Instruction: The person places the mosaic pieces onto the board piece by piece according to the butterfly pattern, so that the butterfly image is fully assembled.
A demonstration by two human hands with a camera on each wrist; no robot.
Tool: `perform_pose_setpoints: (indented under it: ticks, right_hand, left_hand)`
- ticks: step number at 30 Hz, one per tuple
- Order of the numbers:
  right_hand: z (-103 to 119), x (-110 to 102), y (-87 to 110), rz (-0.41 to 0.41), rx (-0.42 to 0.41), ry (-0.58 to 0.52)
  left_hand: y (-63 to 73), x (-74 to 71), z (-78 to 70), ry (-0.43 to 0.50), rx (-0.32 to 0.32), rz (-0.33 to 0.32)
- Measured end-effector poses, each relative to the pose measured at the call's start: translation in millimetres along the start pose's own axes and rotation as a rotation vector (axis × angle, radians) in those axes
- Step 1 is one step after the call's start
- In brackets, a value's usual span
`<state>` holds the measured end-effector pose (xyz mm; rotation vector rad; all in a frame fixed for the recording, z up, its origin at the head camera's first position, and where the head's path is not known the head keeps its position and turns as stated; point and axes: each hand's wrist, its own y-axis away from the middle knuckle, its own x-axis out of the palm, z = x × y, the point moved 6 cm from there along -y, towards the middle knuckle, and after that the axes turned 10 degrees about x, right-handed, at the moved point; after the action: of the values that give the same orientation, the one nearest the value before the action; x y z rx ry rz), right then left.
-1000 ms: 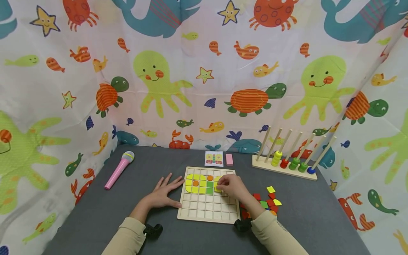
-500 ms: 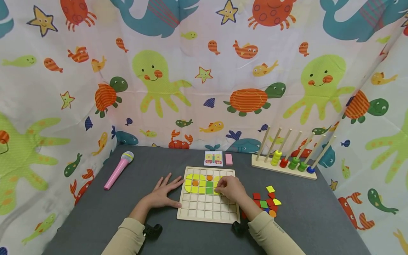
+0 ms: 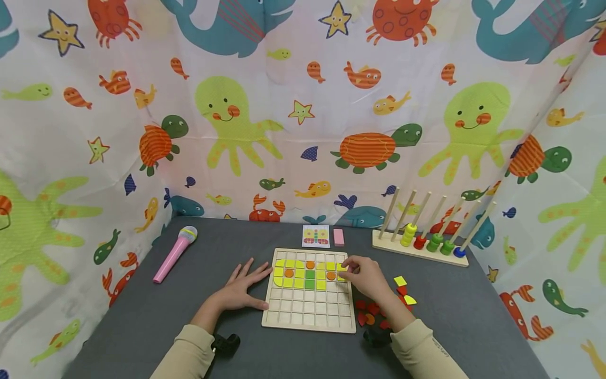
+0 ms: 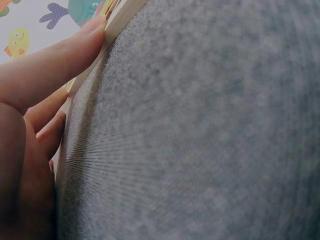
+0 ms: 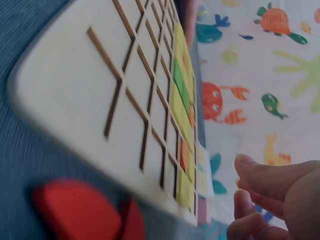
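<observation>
My left hand lies with fingers spread on the table, its fingers along the left edge of a wooden grid board. In the left wrist view the thumb presses the board's rim. Yellow tiles, green tiles and orange discs fill cells in the board's upper rows. My right hand hovers at the board's right edge, fingertips over the yellow tiles of the last column and partly hiding them. In the right wrist view its thumb and fingers are bent loosely, with nothing visible between them.
Loose red pieces and a yellow quarter-round piece lie right of the board, partly under the right forearm. Behind it are a butterfly picture card and a pink block. A toy microphone lies left; a peg rack stands back right.
My right hand has moved right from over the board's filled cells to its right edge, uncovering an orange disc and yellow tiles. My left hand stays in place.
</observation>
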<state>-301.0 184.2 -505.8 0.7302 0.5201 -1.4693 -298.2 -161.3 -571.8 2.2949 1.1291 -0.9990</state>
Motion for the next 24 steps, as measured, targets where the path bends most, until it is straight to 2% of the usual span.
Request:
perform_pose_setpoints:
  ticks: [15,24]
  right_hand:
    - [-66,-63,8.4,-0.122,0.078,0.08]
    - [-106,-87,8.5,-0.104,0.171,0.089]
  left_hand:
    - [1.7,-2.7,-7.8,0.003,0.004,0.016]
    - [2.3,-3.3,-7.1,-0.003,0.002,0.017]
